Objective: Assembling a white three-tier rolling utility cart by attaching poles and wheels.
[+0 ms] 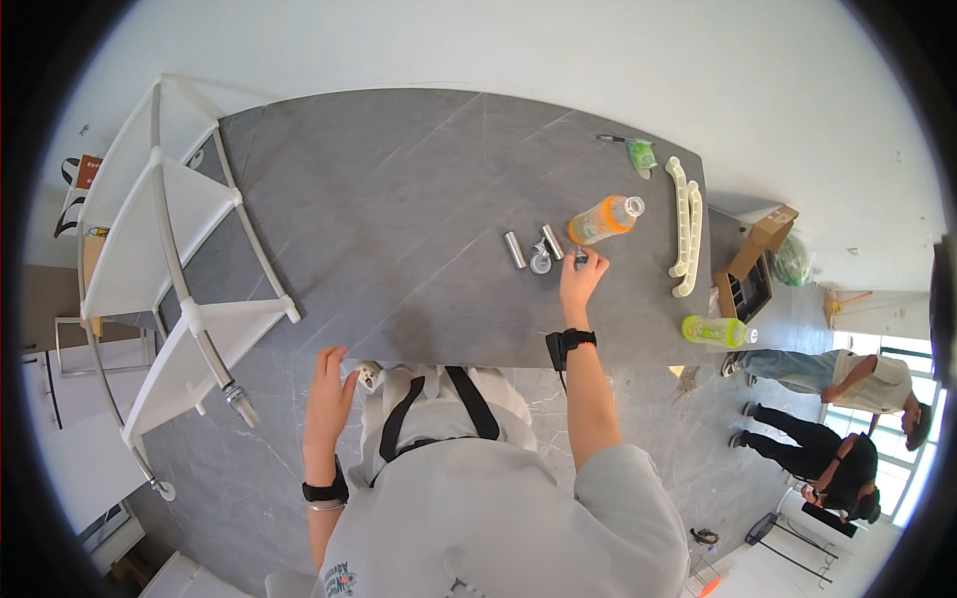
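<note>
- The right hand (581, 275) pinched a small dark part (580, 259) on the table (399, 199), just beside the caster (540, 263) and orange bottle (604, 219).
- The left hand (329, 384) lay with loose, spread fingers on the near table edge, probably for support.

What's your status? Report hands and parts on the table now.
Right hand fingertips on a small dark part, grip unclear. Left hand open at table edge. Metal tubes, orange bottle close by.

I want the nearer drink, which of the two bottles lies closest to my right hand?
The orange bottle, just beyond the right hand; the green bottle lies at the table's right edge.
</note>
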Demonstrator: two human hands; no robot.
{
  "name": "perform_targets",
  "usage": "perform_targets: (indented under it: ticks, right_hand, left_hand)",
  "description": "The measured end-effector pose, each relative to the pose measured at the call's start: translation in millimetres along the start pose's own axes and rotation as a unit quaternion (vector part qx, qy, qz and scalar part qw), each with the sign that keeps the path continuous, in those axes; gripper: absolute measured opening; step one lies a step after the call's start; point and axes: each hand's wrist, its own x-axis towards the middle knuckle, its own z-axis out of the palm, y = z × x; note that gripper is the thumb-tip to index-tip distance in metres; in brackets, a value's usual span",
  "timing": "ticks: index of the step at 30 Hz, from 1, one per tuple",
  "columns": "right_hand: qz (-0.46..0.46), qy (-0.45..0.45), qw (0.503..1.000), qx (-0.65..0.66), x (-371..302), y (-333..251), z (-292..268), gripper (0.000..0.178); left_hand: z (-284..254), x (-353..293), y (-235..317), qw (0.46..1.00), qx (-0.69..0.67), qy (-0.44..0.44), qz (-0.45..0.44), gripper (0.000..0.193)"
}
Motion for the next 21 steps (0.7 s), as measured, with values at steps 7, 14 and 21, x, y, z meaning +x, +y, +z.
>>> perform_targets:
  ticks: [7, 14, 21]
  right_hand:
    - [0.003, -0.055, 0.978, -0.203, -2, 24, 7, 0.040]
    - [-0.035, -0.044, 0.997, -0.058, -4, 2, -21, 0.028]
    - [0.095, -0.839, 0.532, 0.058, -48, -75, -72, 0.034]
  left_hand:
    - [1, 2, 3, 0.999, 0.032, 0.002, 0.002, 0.034]
    - [-8, 4, -7, 0.999, 0.037, 0.026, 0.006, 0.031]
    - [-25, -30, -57, 0.995, 0.058, 0.018, -0.077, 0.024]
